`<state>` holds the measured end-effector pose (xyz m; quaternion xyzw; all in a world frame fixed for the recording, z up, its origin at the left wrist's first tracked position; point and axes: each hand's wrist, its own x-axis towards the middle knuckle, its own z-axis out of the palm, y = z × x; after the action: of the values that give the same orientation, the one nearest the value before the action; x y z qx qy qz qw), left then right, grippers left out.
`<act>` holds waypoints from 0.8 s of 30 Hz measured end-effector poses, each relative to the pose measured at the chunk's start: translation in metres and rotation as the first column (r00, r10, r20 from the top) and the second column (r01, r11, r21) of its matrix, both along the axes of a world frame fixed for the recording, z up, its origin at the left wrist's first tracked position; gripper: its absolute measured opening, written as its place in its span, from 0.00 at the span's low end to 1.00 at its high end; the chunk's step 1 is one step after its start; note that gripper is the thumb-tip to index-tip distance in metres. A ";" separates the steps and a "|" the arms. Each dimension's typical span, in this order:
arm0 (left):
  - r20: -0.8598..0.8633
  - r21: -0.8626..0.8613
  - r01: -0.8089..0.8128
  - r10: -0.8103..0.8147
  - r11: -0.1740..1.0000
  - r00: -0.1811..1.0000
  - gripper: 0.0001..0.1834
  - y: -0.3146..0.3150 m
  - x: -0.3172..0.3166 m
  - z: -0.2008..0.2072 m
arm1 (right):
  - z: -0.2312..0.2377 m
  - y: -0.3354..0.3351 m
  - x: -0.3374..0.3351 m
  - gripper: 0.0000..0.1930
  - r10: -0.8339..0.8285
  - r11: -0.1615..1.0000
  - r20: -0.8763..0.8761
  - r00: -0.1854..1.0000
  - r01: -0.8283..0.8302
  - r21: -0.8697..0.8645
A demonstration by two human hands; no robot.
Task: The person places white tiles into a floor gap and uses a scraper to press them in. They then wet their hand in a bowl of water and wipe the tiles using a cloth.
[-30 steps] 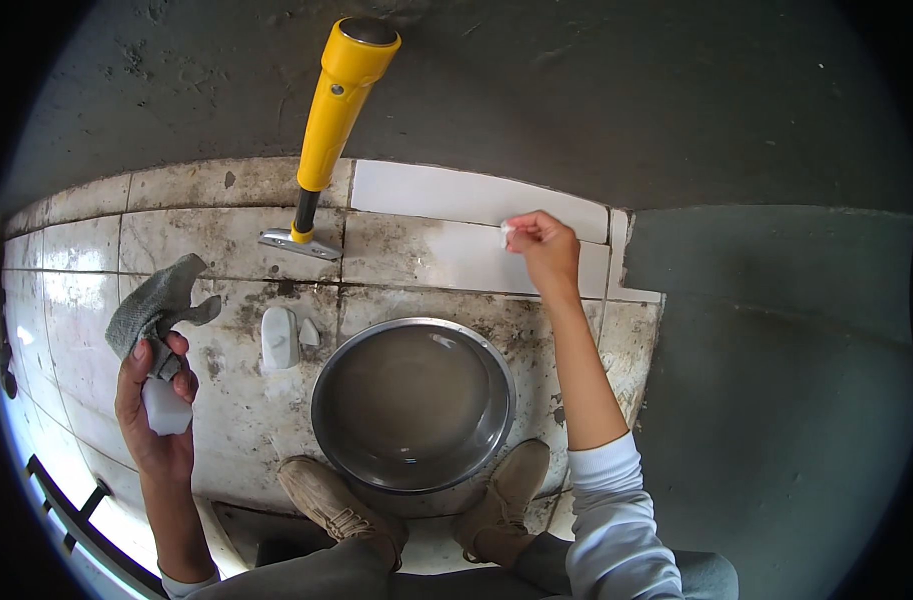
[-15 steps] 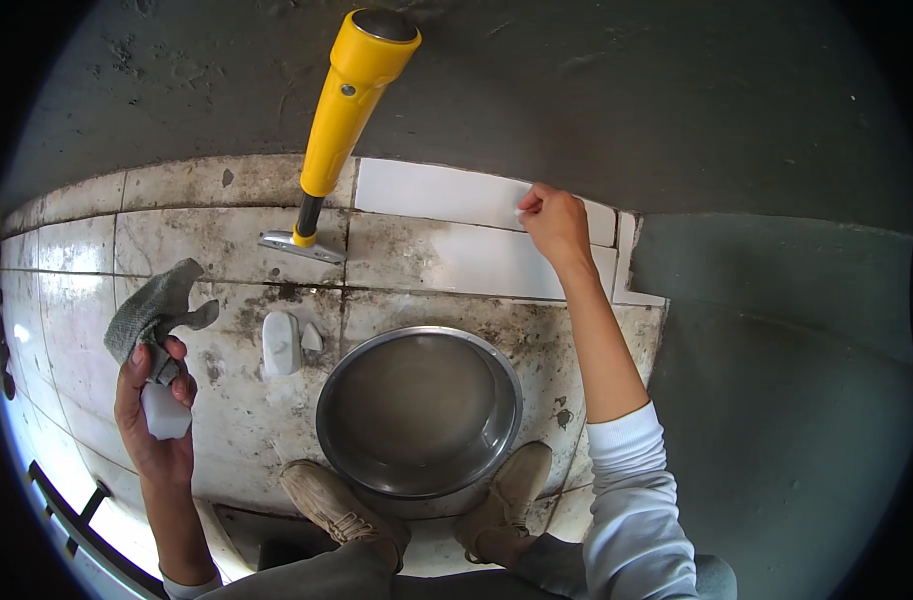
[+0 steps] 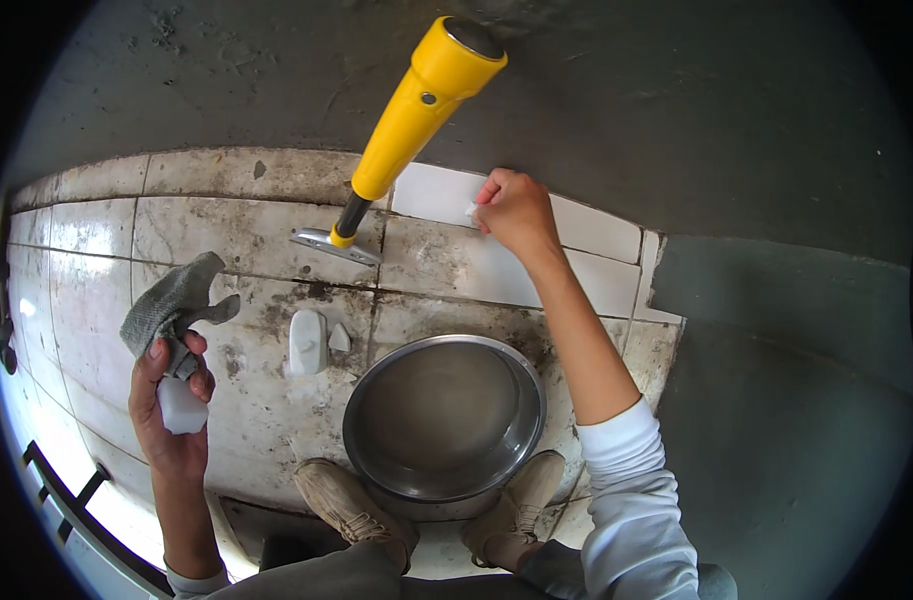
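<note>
My right hand (image 3: 522,215) is closed in a pinch on a small white sponge piece (image 3: 472,209), pressed against a clean white tile (image 3: 432,190) at the foot of the dark wall. Raised at the left, my left hand (image 3: 172,440) has its fingers wrapped round a grey cloth (image 3: 172,305) and a white sponge block (image 3: 183,408). A yellow-handled scraper (image 3: 407,120) stands tilted left of the right hand, its metal head down on stained tile. On the floor between my hands lie another white block (image 3: 307,345) and a small triangular white piece (image 3: 340,337).
A round metal basin (image 3: 352,450) of cloudy water sits just in front of my beige shoes (image 3: 352,505). Dirty pale tiles (image 3: 207,225) run leftward. A dark grey wall (image 3: 677,120) rises behind, and a grey surface (image 3: 777,400) spreads at right.
My right hand has slid left along the white tile with the sponge piece. The left hand keeps its hold on cloth and block. The whole view has shifted slightly.
</note>
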<state>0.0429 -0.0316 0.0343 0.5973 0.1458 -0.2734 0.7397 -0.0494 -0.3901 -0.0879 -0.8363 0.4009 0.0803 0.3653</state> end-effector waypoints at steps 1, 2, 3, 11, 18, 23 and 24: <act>-0.001 -0.001 0.012 -0.012 1.000 1.000 0.14 -0.001 0.001 0.000 | -0.002 0.006 0.004 0.05 0.011 0.999 0.048 0.999 -0.010 -0.037; -0.001 0.000 0.010 -0.010 1.000 1.000 0.14 0.000 0.002 -0.001 | -0.003 0.012 0.007 0.05 0.013 0.999 0.049 0.999 -0.012 -0.037; 0.002 -0.005 0.026 -0.026 1.000 1.000 0.14 0.002 0.002 -0.001 | -0.003 0.020 0.013 0.06 0.025 0.999 0.081 0.996 -0.022 -0.038; -0.026 -0.074 -0.001 -0.001 0.997 1.000 0.12 0.010 0.005 0.000 | -0.003 0.052 0.038 0.05 0.102 0.994 0.232 0.967 -0.092 -0.053; -0.012 -0.078 0.011 -0.012 0.997 1.000 0.12 0.013 0.004 0.003 | -0.008 0.061 0.047 0.03 0.010 0.989 0.314 0.949 -0.055 0.134; -0.011 -0.092 0.012 -0.013 0.996 1.000 0.13 0.013 0.003 0.006 | 0.024 0.052 0.009 0.06 -0.393 0.718 0.423 0.817 -0.015 0.696; -0.007 -0.089 0.012 -0.013 0.996 1.000 0.13 0.013 0.002 0.006 | 0.033 0.052 -0.003 0.06 -0.394 0.717 0.425 0.815 -0.017 0.697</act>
<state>0.0446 -0.0183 0.0407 0.5636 0.1327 -0.2866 0.7633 -0.0525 -0.3377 -0.0544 -0.5858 0.3101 -0.0617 0.7462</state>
